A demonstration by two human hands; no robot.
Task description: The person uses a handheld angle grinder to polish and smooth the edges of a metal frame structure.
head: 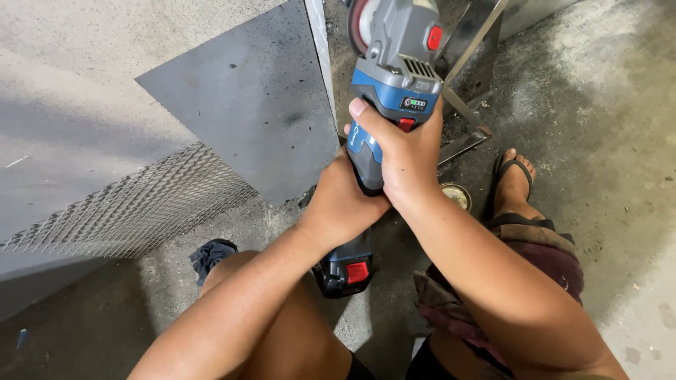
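While the person squats on the concrete floor (620, 105), both hands grip a blue-grey angle grinder (394, 77): right hand (405, 158) wrapped closed round its body, left hand (341, 204) clenched on the rear handle; disc seemingly near a metal sheet (246, 98).

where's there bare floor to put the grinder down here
Bare concrete floor lies right of the sandalled foot, and more lower left below the mesh sheet. It is crowded ahead, where the grinder, metal sheet, scrap strips and both hands meet.
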